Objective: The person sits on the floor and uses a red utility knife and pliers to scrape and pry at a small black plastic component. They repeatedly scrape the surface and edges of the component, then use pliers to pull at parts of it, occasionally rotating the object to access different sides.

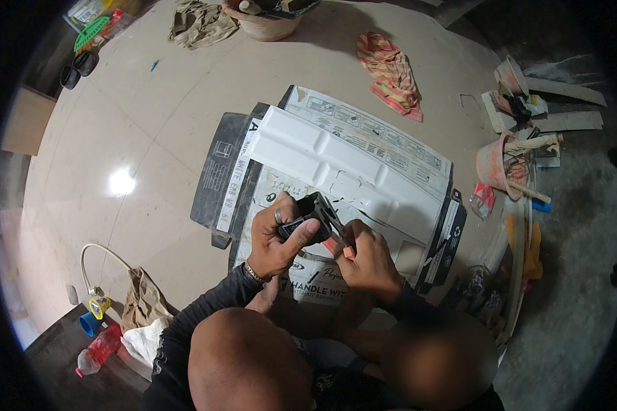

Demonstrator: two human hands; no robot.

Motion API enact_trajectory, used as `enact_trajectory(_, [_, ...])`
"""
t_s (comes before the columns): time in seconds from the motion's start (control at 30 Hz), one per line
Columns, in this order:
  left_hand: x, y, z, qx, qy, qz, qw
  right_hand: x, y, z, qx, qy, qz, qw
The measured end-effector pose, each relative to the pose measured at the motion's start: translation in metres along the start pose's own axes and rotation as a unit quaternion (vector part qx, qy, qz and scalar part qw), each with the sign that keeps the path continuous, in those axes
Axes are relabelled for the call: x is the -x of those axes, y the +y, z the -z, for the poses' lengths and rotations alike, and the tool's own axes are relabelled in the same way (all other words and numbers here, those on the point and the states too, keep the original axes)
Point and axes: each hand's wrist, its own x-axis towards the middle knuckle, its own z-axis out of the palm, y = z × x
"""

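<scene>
My left hand is wrapped round a black hollow plastic piece, its thumb pressed along the near side. In the closed fingers of my right hand is an orange-handled tool. The tool's narrow grey end meets the right edge of the black piece; its exact kind is hard to make out. Both hands are held above a flattened printed carton. A white moulded panel lies across the carton just beyond my hands, with dark slivers scattered near it.
Around the carton is tiled floor. A striped cloth and a pinkish tub lie beyond it. At the right stand a bucket with tools and wooden strips. To the left are a red-labelled bottle and a brown bag.
</scene>
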Motion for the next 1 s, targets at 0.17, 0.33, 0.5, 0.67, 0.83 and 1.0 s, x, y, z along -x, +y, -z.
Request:
enact_trajectory(0.17, [0.000, 0.001, -0.006, 0.027, 0.014, -0.016, 0.999, 0.002, -0.001, 0.000, -0.010, -0.028, 0.004, 1.000])
enact_trajectory(0.33, [0.001, 0.001, -0.007, 0.007, -0.002, -0.082, 0.997, 0.003, -0.002, 0.007, -0.003, -0.049, 0.016, 0.999])
enact_trajectory(0.5, [0.007, 0.002, -0.007, 0.022, 0.002, -0.075, 0.997, 0.002, -0.007, 0.011, -0.035, -0.048, 0.026, 0.998])
enact_trajectory(0.67, [0.008, 0.004, -0.007, 0.030, 0.022, -0.039, 0.999, 0.003, -0.009, 0.013, -0.063, -0.093, -0.011, 0.994])
enact_trajectory(0.83, [0.009, 0.002, -0.011, 0.094, 0.064, 0.011, 0.993, 0.006, -0.003, 0.010, -0.029, -0.069, 0.045, 0.996])
enact_trajectory(1.0, [0.003, -0.007, -0.003, 0.173, 0.109, 0.096, 0.974, 0.004, 0.010, 0.004, -0.049, -0.080, -0.047, 0.995])
